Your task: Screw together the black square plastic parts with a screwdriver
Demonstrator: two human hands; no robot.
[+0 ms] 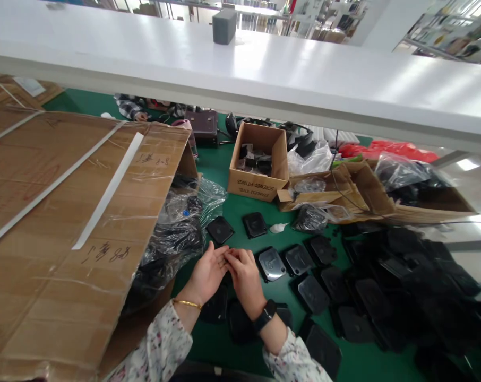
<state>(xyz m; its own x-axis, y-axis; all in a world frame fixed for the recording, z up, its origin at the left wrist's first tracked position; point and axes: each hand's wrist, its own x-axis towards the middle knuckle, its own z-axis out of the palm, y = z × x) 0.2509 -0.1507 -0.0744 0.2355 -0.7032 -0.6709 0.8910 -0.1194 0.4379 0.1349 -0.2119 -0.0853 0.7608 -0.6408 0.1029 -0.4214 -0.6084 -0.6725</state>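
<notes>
My left hand (211, 271) is turned palm up above the green table, its fingers stretched out. Against those fingers, my right hand (243, 276) has its thumb and fingertips pinched together; whatever may be between them is too small to make out. Flat black square plastic parts lie around both hands. One black square part (220, 230) sits just beyond my left fingertips, and another black part (255, 225) is to its right. Right of my right hand lies a shiny black square part (271, 264).
A large cardboard box (105, 212) with plastic-wrapped goods fills the left. Behind stands a small carton (253, 187) of dark metal pieces. Black parts (403, 286) are piled at right. A white shelf (264, 69) crosses overhead. Another person's hand (141, 116) shows at the back.
</notes>
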